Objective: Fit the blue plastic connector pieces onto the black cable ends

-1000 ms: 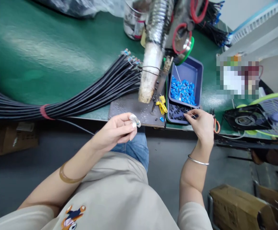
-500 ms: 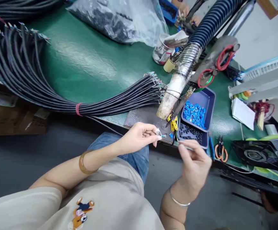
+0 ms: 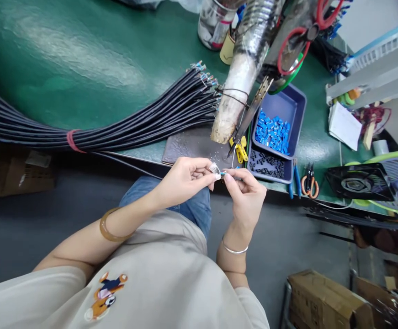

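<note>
My left hand (image 3: 192,179) is closed, thumb and fingers pinching thin coloured wires (image 3: 222,173). A small whitish, partly clear piece (image 3: 214,168) shows at its fingertips; I cannot make out its kind. My right hand (image 3: 245,192) meets it from the right, its thumb and forefinger closed on the wires' tips. Anything tiny between those fingers is hidden. A single black cable (image 3: 133,168) runs along the table edge toward my left forearm, which hides its end. Behind my hands lies a dark mat (image 3: 188,145) with yellow-handled snips (image 3: 241,150).
A bundle of black cables (image 3: 123,132), tied with a red band (image 3: 73,140), lies at left. A duct nozzle (image 3: 231,109) hangs above the mat. Trays hold blue parts (image 3: 272,130) and black parts (image 3: 265,164). Orange-handled cutters (image 3: 309,183) and a fan (image 3: 359,183) are at right.
My right hand has moved left from near the trays to the wires at my left fingertips. The view has shifted, so the table things sit higher and further left.
</note>
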